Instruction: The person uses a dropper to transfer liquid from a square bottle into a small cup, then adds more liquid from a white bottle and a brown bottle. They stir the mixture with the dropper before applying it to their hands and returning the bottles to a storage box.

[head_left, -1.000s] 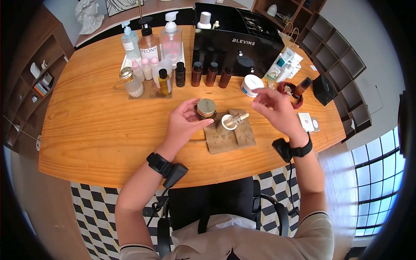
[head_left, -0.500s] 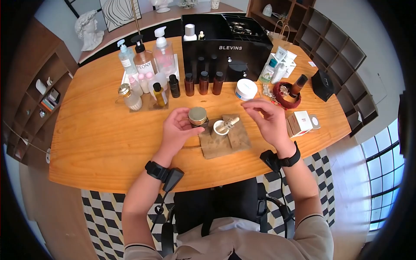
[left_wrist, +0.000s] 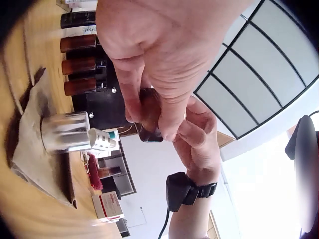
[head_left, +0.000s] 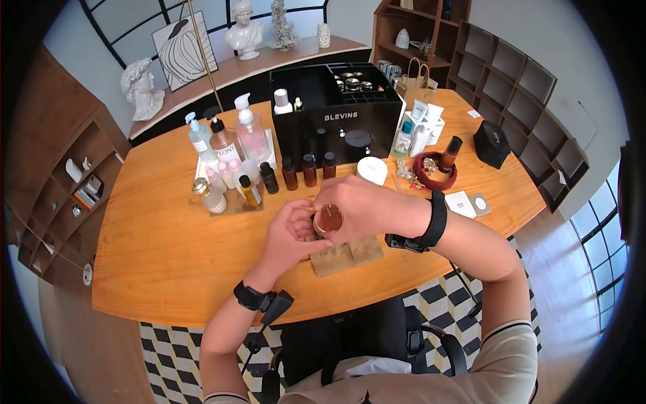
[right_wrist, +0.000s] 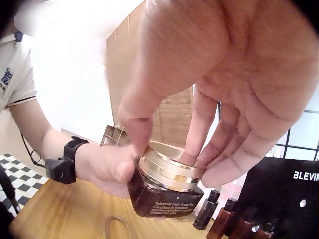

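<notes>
A dark square jar with printed text is gripped in my left hand, fingers on its far side and thumb near. The fingers and thumb of my right hand pinch its gold lid, which sits on the jar in the right wrist view. In the left wrist view the jar is held above the table, partly covered by the left hand's fingers. Below the hands a brown paper piece lies on the table; the silvery cup stands on it.
Behind the hands stand brown bottles, a white tub and a black BLEVINS case. Pump bottles are at the back left. To the right are a red bowl, a white box and a black case.
My right hand has moved left onto the jar's lid and pinches it. The jar has tilted in my left hand. The head view has shifted, showing more of the room behind the table.
</notes>
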`<state>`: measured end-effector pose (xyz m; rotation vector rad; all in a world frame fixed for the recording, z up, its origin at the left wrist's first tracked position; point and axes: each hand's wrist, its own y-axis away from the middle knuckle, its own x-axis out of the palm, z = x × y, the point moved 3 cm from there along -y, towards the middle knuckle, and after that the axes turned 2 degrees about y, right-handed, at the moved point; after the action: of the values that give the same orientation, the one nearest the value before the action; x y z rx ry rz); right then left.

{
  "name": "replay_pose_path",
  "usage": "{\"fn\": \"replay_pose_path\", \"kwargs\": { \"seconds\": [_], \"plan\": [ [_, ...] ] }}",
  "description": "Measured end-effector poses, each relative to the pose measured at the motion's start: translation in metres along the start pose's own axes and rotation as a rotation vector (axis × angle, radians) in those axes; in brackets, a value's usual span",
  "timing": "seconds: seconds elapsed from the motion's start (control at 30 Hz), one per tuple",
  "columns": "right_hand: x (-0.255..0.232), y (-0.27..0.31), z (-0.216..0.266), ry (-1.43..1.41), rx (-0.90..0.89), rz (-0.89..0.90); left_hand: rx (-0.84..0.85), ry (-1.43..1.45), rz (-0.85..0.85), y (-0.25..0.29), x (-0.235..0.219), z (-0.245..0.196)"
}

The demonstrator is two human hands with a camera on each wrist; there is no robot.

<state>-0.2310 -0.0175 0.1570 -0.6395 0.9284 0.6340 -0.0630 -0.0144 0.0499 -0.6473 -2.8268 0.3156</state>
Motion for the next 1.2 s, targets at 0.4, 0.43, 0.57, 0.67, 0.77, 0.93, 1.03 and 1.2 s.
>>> {"fn": "replay_pose_path", "kwargs": {
  "seconds": [0.4, 0.43, 0.57, 0.67, 0.77, 0.93, 1.03, 1.2],
  "plan": [
    [-0.177, -0.059, -0.032, 0.264, 0.091, -0.423, -0.002, -0.078, -0.22, 0.001, -0.063, 0.008],
    [-0.2, -0.067, -0.044, 0.341, 0.077, -0.498, -0.052, -0.106, -0.262, 0.005, -0.072, 0.016],
    [-0.228, -0.099, -0.132, 0.457, 0.2, -0.473, -0.243, -0.054, -0.374, 0.019, -0.083, 0.033],
    [-0.207, -0.109, -0.184, 0.369, 0.305, -0.362, -0.18, -0.088, -0.372, 0.023, -0.089, 0.046],
    [-0.182, -0.114, -0.211, 0.315, 0.4, -0.278, -0.224, -0.013, -0.422, 0.026, -0.089, 0.049],
    [-0.16, -0.121, -0.232, 0.264, 0.39, -0.159, -0.272, -0.004, -0.432, 0.029, -0.086, 0.045],
    [-0.157, -0.128, -0.237, 0.163, 0.393, -0.121, -0.273, 0.007, -0.448, 0.03, -0.086, 0.047],
    [-0.151, -0.133, -0.24, 0.006, 0.506, -0.019, -0.267, -0.038, -0.418, 0.029, -0.084, 0.043]
  ]
}}
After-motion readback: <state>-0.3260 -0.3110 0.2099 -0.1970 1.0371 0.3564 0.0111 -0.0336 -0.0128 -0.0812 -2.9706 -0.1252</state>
